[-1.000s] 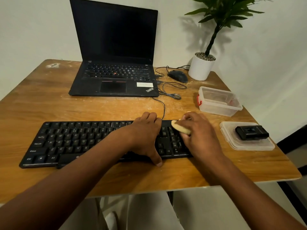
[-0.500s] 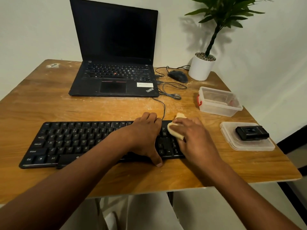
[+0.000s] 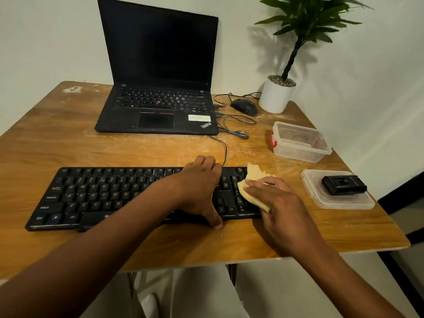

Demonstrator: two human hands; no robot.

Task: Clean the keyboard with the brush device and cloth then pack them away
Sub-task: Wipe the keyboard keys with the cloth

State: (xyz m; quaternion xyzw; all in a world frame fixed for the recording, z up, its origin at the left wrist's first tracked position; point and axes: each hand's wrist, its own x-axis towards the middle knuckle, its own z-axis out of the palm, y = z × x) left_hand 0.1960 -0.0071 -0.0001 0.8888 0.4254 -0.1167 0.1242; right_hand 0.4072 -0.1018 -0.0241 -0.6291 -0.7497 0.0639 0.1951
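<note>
Head view only is given. Keyboard (image 3: 128, 193) is seen lying flat along the near part of the wooden table (image 3: 57, 138). It is steadied by the left hand (image 3: 199, 187), whose fingers are curled over the far edge while the thumb is hooked at the near edge. Cloth (image 3: 252, 191), pale yellow, is pressed onto the right-hand keys by the right hand (image 3: 277, 203); the fingers appear to lie fairly flat on it, though whether its hidden edge is pinched cannot be told. The cloth is judged soft, light and easily bunched, best taken at a free corner. The brush device (image 3: 343, 185) is set on the container lid (image 3: 337, 198), near the clear container (image 3: 300, 143); it looks rigid and is best gripped by its long sides.
</note>
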